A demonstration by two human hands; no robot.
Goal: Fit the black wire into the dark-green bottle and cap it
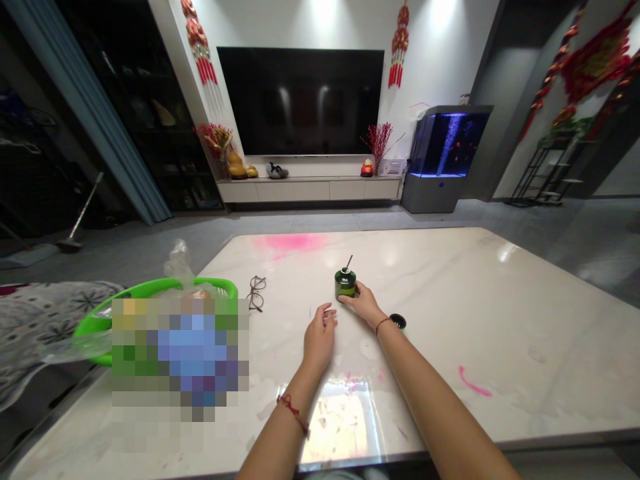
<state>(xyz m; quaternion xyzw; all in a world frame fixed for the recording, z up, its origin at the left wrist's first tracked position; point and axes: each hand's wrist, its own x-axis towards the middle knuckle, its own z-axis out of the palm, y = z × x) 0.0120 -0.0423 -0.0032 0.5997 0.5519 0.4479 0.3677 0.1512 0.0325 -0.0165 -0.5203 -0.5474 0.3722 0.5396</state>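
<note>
A small dark green glass bottle (345, 285) stands upright on the white table, with a thin dark stick poking out of its neck. My right hand (365, 304) has its fingers and thumb around the bottle's lower right side. Just left of and nearer than the bottle, my left hand (320, 335) rests close to the tabletop with its fingers loosely bent and apart, holding nothing. A round black cap (398, 322) lies beside my right wrist, partly hidden by the forearm.
Eyeglasses (257, 293) lie to the left on the marble-patterned table (500, 287). A bright green basket (227, 285) with plastic bags sits at the left edge, its front blurred out. Pink stains (293, 241) mark the tabletop. A fish tank (445, 143) stands beyond.
</note>
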